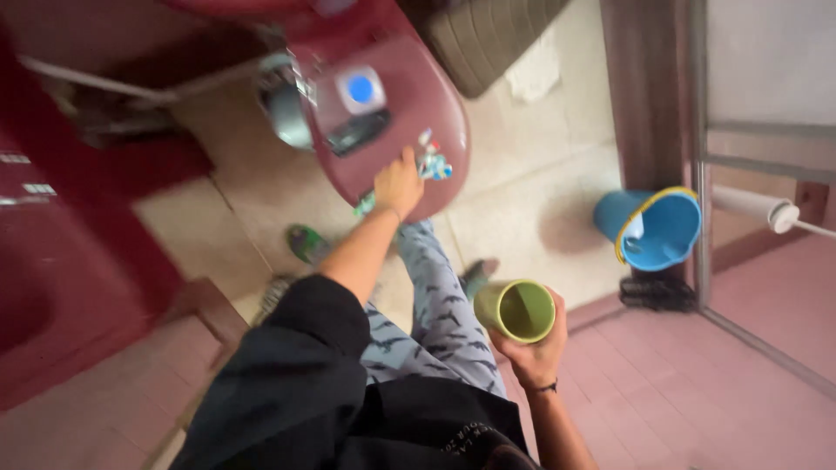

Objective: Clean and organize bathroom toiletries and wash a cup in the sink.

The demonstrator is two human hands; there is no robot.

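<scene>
Resting seemingly in right hand (531, 352): green cup (515, 310)

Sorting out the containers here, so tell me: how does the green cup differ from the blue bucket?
The green cup is held in the right hand; the blue bucket lies tipped on the floor, untouched. The cup is smaller and plain-rimmed; the bucket is larger with a yellow rim. Both are open-topped and look empty. The left hand rests on the maroon scooter.

cup (515, 310): green
bucket (651, 228): blue, yellow rim
scooter body (392, 113): dark red, blue round button
trousers (435, 305): grey-blue, dark small print
sleeve (305, 365): black
floor tiles (697, 383): pink
</scene>
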